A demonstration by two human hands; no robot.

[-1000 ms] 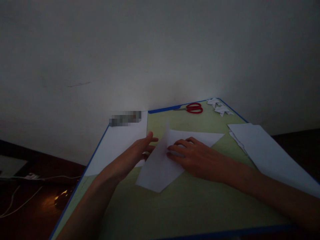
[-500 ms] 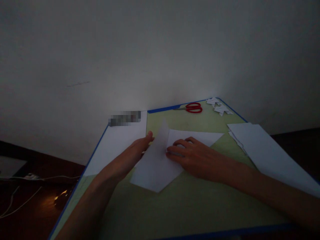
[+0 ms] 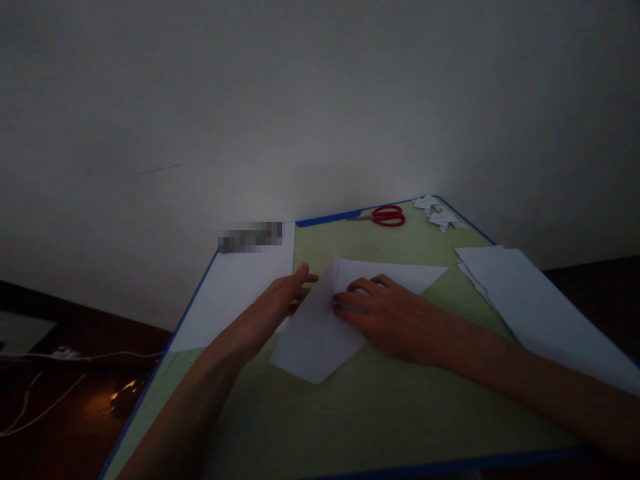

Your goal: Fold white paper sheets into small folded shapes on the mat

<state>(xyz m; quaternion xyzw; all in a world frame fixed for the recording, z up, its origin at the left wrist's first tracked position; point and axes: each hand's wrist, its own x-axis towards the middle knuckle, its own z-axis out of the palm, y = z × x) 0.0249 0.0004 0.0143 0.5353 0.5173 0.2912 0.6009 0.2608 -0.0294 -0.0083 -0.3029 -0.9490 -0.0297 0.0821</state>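
Observation:
A sheet of white paper (image 3: 306, 340) lies partly folded on the green tabletop, its left flap standing up at a slant. My left hand (image 3: 283, 297) is behind that flap with fingers stretched out; some fingertips are hidden by the paper. On the sheet's right part, my right hand (image 3: 383, 317) rests palm down, its fingers bent and apart, pressing the paper near the crease.
Red-handled scissors (image 3: 387, 216) lie at the table's far edge. Small folded paper pieces (image 3: 445, 219) sit in the far right corner. White sheets (image 3: 540, 300) are stacked at right, and another white sheet (image 3: 230, 293) lies at left beneath a blurred-out patch. A wall rises behind.
The raised flap has tilted further to the right, its lower left corner shifting inward. My left hand has moved slightly right with it, while my right hand stays in place.

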